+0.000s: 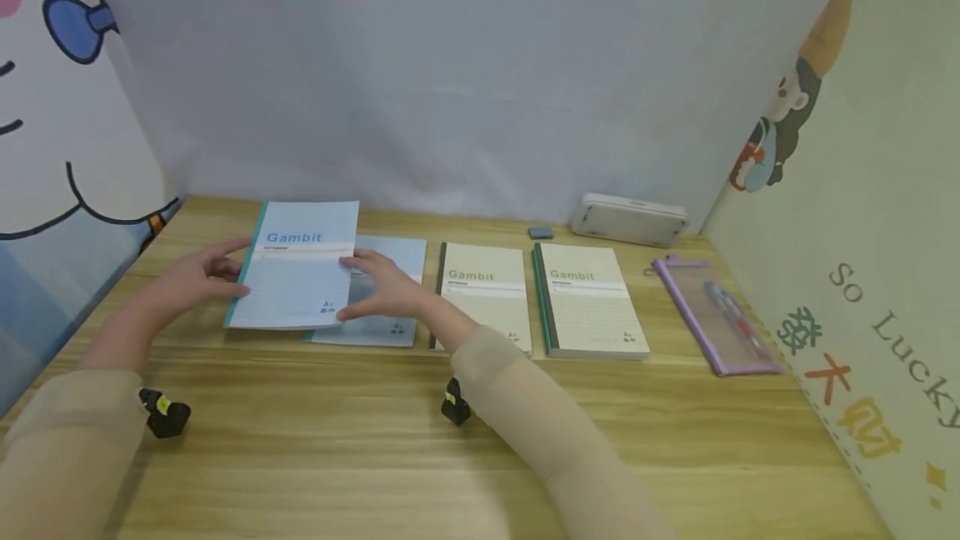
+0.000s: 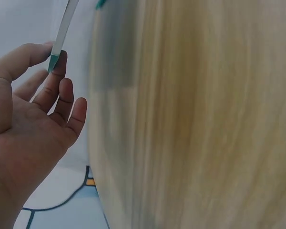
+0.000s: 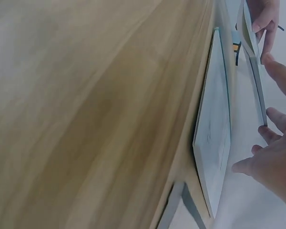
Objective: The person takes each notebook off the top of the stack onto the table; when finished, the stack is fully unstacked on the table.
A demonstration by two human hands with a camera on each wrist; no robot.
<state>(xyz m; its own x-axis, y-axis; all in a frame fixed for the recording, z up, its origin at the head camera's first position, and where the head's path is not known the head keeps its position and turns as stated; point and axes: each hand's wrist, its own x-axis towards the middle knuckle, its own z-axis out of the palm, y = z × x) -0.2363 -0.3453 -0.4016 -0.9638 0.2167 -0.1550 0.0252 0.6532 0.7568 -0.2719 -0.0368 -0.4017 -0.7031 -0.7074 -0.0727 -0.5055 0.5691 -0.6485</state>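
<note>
A light-blue Gambit notebook (image 1: 300, 282) with a teal spine is held up above the table, cover toward the head camera. My left hand (image 1: 197, 277) pinches its spine side; the left wrist view shows the thumb and index finger on the teal spine end (image 2: 53, 62). At the opposite edge my right hand (image 1: 386, 286) holds the notebook with its thumb near the lower corner and its fingertips higher up. Behind and below lies a second blue notebook (image 1: 390, 327), partly covered in the head view. In the right wrist view the lifted notebook (image 3: 257, 86) appears edge-on.
Two cream notebooks lie to the right, one dark-spined (image 1: 487, 298), the other a stack with a teal edge (image 1: 592, 307). Farther back are a grey eraser (image 1: 540, 233) and a white case (image 1: 630, 219). A purple-edged mesh pouch (image 1: 708, 319) with pens lies by the right wall.
</note>
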